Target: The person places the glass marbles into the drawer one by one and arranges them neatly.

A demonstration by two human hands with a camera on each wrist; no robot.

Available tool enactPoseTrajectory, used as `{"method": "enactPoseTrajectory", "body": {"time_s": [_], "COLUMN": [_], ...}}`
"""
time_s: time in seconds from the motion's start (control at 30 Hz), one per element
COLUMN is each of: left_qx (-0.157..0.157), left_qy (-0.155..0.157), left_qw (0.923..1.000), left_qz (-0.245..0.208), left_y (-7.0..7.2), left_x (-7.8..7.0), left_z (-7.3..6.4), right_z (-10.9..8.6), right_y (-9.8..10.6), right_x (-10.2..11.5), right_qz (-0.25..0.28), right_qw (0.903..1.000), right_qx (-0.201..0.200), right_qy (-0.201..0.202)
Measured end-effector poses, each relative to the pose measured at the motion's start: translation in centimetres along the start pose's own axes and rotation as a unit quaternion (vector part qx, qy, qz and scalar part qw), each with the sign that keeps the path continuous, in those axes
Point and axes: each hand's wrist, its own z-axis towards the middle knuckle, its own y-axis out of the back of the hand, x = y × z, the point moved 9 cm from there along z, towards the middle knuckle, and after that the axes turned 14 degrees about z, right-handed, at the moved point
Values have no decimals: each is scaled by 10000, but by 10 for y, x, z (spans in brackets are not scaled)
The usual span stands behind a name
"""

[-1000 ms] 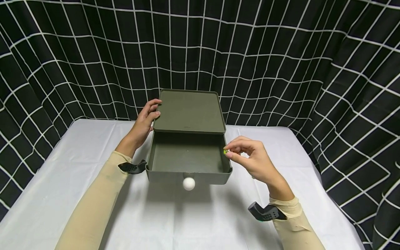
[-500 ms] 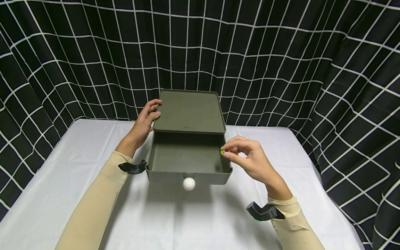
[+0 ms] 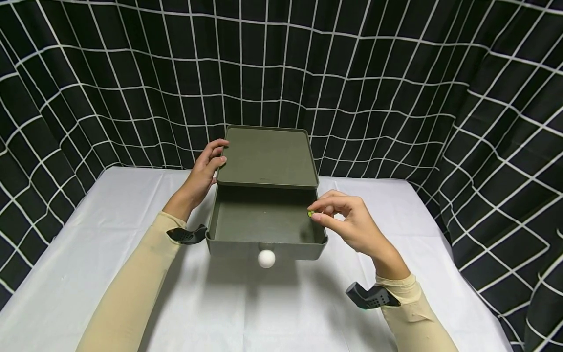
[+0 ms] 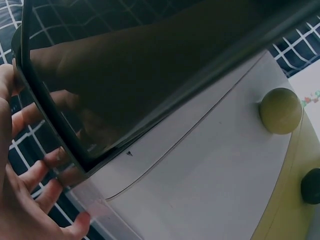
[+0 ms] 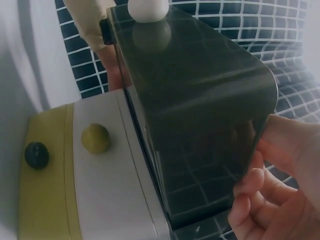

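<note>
Small yellow-green object (image 3: 310,214), pinched by my right hand (image 3: 358,222), is over the right side of the pulled-out olive drawer (image 3: 259,225). What it is exactly I cannot tell; it is tiny and mostly covered by my fingertips.

Nearest to me lie my two beige sleeves, the left sleeve (image 3: 132,274) and the right sleeve (image 3: 411,313), each with a black wrist mount (image 3: 371,297) at the cuff. Beneath them spreads a white tablecloth (image 3: 272,318). Farther on comes the drawer's front with its round white knob (image 3: 266,259), facing me. My wrist views show what sits under it: a white drawer front (image 4: 200,165) with a yellow-green knob (image 4: 281,111), then a yellow drawer front (image 4: 295,170) with a dark green knob (image 4: 312,186).

Beyond the olive front, my right hand comes in from the right, thumb and index finger closed together on the object. Whether it touches the drawer's wall, I cannot tell. Past the open part, the olive top panel (image 3: 267,156) covers the far end. My left hand (image 3: 202,171) rests along its left edge, fingers spread and loose against the side, thumb at the rim. Farthest away hangs a black curtain (image 3: 281,54) with a white grid.
</note>
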Motion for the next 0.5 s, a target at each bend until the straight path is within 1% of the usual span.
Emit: {"method": "enactPoseTrajectory", "body": {"time_s": [0.23, 0.37, 0.5], "left_qx": [20, 10, -3], "left_qy": [13, 33, 8], "left_qw": [10000, 10000, 10000], "left_qz": [-9, -23, -37], "left_y": [0, 0, 1], "left_x": [0, 1, 1], "left_z": [1, 1, 0], "right_z": [3, 3, 3], "right_y": [1, 5, 11], "right_x": [2, 1, 2], "right_qz": [-89, -108, -14], "right_qw": [9999, 9999, 9999], "right_qx": [16, -29, -65], "right_qy": [-74, -109, -119]}}
